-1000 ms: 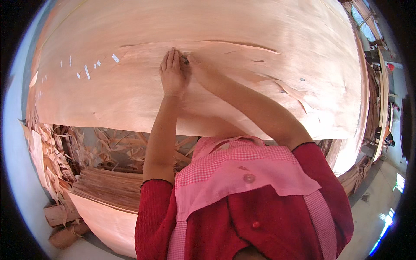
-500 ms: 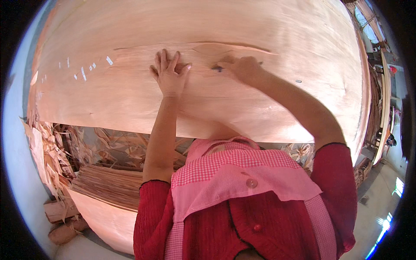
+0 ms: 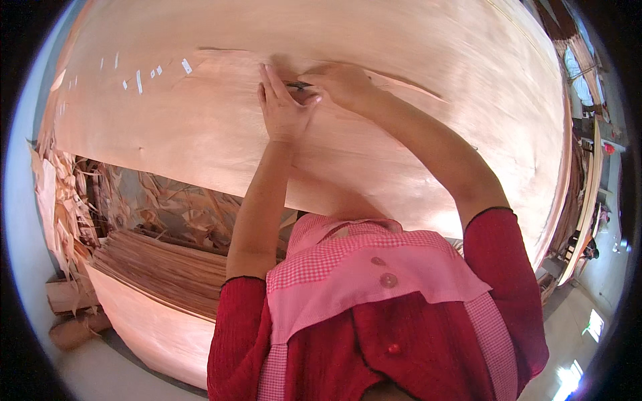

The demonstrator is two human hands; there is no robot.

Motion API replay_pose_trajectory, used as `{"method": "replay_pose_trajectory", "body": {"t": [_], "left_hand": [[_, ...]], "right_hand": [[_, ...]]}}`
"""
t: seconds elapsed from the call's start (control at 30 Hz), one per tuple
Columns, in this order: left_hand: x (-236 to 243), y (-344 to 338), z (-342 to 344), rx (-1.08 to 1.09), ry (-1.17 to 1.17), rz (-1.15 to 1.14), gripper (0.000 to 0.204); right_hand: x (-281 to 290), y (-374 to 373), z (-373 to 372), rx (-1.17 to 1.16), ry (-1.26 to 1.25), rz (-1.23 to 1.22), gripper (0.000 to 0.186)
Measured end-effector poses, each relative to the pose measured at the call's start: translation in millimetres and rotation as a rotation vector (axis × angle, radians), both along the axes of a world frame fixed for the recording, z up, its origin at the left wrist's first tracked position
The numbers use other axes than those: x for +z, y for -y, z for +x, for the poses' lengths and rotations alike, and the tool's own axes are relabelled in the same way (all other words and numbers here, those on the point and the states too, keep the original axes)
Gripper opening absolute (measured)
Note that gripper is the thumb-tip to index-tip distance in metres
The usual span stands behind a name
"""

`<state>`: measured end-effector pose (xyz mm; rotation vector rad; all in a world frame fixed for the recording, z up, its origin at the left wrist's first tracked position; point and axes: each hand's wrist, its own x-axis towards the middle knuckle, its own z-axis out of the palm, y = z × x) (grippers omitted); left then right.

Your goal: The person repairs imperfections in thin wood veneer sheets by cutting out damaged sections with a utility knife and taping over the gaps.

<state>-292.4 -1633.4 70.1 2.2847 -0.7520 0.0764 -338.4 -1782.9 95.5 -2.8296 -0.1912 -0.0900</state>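
Observation:
A wide, pale wood veneer sheet (image 3: 194, 123) lies spread in front of me. My left hand (image 3: 284, 112) rests flat on it, fingers stretched out and thumb apart, holding nothing. Just to its right, my right hand (image 3: 344, 87) is closed around a slim dark tool (image 3: 299, 85) whose exact kind I cannot make out. The tool's end points left, close to the left hand's thumb and fingers. Beyond the right hand runs a long split with a raised edge (image 3: 411, 87) in the veneer. The right fingers partly hide the tool.
Small white strips (image 3: 139, 81) stick to the sheet at the left. Below its near edge sits a stack of thin veneer sheets (image 3: 160, 267), with torn veneer scraps (image 3: 70, 207) beside and behind it. A long board (image 3: 585, 207) stands at the far right.
My right hand has moved left with the dark tool, up to the left hand. My left hand's fingers have drawn closer together. The whole view has shifted and turned slightly.

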Motion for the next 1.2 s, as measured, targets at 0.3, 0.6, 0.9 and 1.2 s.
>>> {"method": "replay_pose_trajectory", "body": {"t": [0.3, 0.6, 0.9, 1.2], "left_hand": [[5, -1, 1, 0.0, -0.064, 0.04, 0.1], [1, -3, 0, -0.037, -0.006, 0.131, 0.086], [-10, 0, 6, -0.441, 0.234, 0.245, 0.034], [-11, -2, 12, -0.559, 0.402, 0.251, 0.029]], "right_hand": [[9, 19, -31, -0.08, 0.026, -0.098, 0.034], [31, 23, -151, -0.498, -0.387, -0.272, 0.053], [36, 3, -200, -0.851, -0.335, -0.093, 0.056], [36, 60, -120, -0.922, -0.193, 0.062, 0.035]]}}
